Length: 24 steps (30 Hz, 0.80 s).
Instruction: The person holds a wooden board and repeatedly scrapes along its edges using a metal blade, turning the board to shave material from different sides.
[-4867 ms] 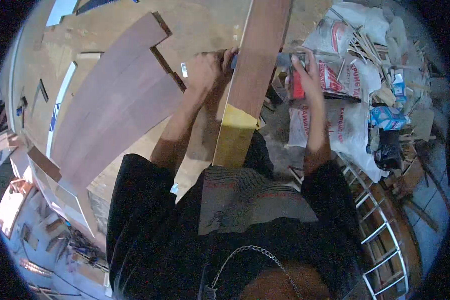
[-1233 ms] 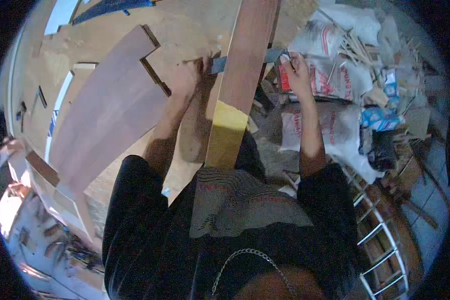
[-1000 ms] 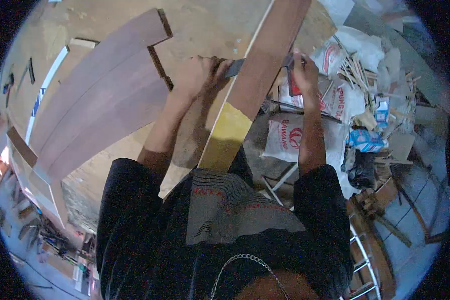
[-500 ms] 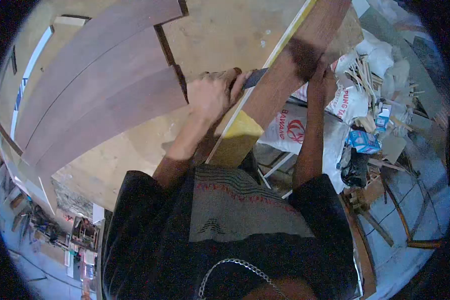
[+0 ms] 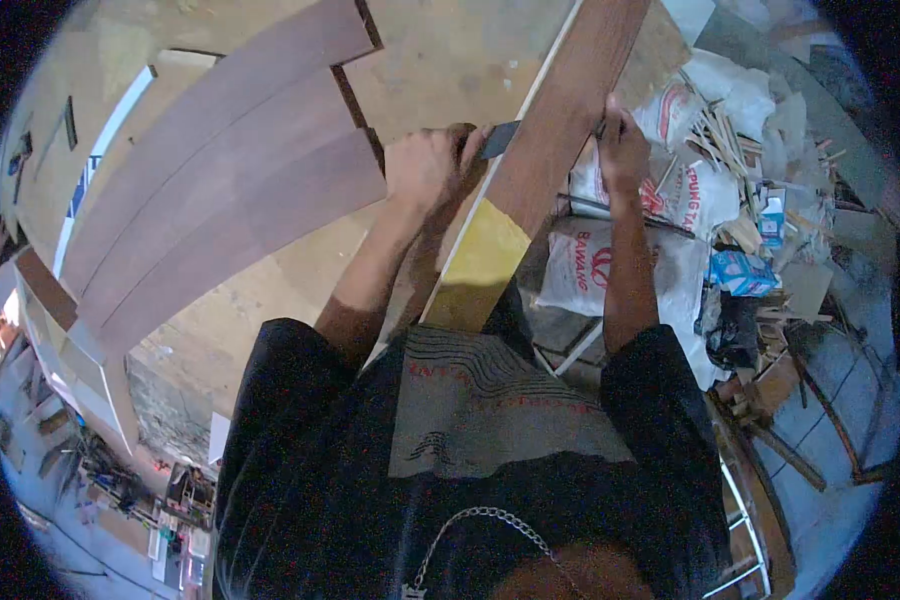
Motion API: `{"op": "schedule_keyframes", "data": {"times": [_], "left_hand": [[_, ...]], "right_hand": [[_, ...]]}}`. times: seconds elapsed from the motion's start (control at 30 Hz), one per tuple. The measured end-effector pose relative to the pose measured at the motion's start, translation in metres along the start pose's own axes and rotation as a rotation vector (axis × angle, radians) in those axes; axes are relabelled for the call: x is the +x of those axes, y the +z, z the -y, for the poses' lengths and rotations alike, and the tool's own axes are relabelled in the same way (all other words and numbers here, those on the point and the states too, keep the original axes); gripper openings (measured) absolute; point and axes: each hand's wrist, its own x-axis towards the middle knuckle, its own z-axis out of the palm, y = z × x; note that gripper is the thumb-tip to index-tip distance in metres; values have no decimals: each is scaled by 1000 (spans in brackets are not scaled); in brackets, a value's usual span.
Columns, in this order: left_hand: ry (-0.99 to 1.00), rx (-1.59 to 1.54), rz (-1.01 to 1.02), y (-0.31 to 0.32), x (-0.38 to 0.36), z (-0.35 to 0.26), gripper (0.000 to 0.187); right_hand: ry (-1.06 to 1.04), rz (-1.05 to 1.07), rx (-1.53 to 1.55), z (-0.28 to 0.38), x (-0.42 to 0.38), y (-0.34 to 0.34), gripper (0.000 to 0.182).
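A long brown wood-faced board (image 5: 570,110) with a pale edge slants up from my waist. Its near end has a yellow patch (image 5: 485,250). My left hand (image 5: 425,168) is closed at the board's left edge, around a dark grey flat strip (image 5: 500,140) that runs up to that edge; a brown rounded end shows by the knuckles. At the opposite edge of the board, my right hand (image 5: 625,150) has curled fingers, with a small dark bit beside them. What the right hand holds I cannot tell.
Curved brown panels (image 5: 230,170) lie on the pale plywood surface (image 5: 440,60) to the left. White printed sacks (image 5: 580,265), thin wood offcuts (image 5: 725,140) and a blue box (image 5: 740,272) are heaped at the right. A dark bag (image 5: 735,335) sits below the box.
The board has shifted left in view, and my right hand has moved left and slightly up. Less of the grey strip shows now. The whole view has turned slightly.
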Motion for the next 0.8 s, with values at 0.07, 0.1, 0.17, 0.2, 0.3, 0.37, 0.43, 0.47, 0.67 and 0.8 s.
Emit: {"op": "schedule_keyframes", "data": {"times": [0.07, 0.1, 0.17, 0.2, 0.3, 0.37, 0.43, 0.47, 0.67, 0.8], "left_hand": [[30, -6, -10, -5, 5, -3, 40], [28, 30, 40, -8, 9, -2, 40], [47, 68, 95, -17, 22, -1, 39], [146, 121, 71, -24, 35, -3, 38], [379, 209, -2, -20, 72, 7, 38], [521, 218, -72, -1, 94, 18, 39], [560, 201, -137, -5, 99, 10, 40], [570, 186, -204, -8, 102, 7, 41], [542, 209, -225, -8, 119, -1, 47], [563, 39, -127, 13, 132, -50, 48]], "right_hand": [[83, 6, -28, 9, -6, -7, 69], [4, -47, -9, 8, -10, -7, 70], [42, -148, -11, -31, -27, 27, 69], [75, -240, -20, -45, -30, 35, 69], [245, -305, 304, -12, -72, 25, 63], [388, -240, 478, -18, -85, 30, 58], [299, -268, 753, -21, -88, 31, 46], [306, -287, 757, -23, -89, 29, 46], [256, -331, 793, -37, -89, 40, 38], [454, -211, 830, -33, -91, 38, 35]]}}
